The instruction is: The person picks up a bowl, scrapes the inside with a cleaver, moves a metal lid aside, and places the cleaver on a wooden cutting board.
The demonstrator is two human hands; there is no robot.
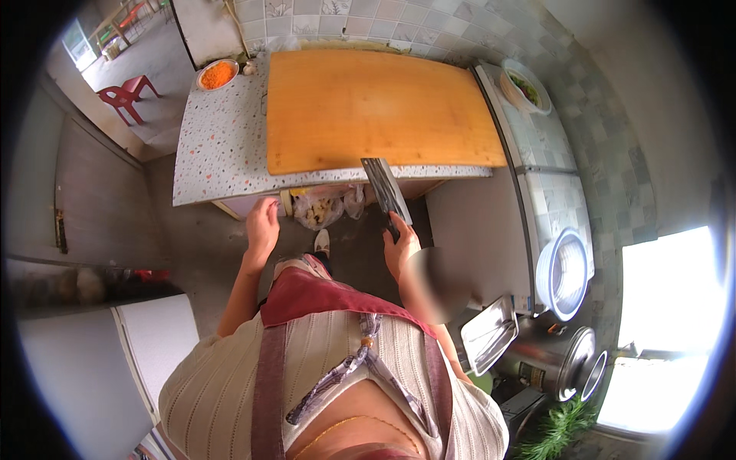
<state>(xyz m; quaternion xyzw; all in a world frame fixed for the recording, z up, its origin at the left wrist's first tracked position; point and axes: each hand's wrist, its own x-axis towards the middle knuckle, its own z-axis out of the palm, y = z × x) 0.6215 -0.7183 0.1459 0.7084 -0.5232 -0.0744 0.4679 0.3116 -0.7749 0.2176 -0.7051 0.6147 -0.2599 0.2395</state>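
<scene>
My right hand (401,246) grips the dark handle of a Chinese cleaver (386,187). The broad steel blade points away from me, its far end near the front edge of a large wooden cutting board (391,109). Whether the blade touches the board I cannot tell. My left hand (264,223) hangs before the counter front with its fingers curled together, and no object shows in it. The board lies on a speckled terrazzo-look countertop (221,138). At the counter's far left corner stands a bowl of shredded orange vegetable (218,75), perhaps carrot.
Plastic bags (317,213) sit under the counter. On the tiled ledge at right are a bowl of greens (523,89) and a plastic basin (562,275). A metal tray (489,336) and a steel pot (552,351) stand at lower right; a red plastic chair (127,99) is beyond the doorway.
</scene>
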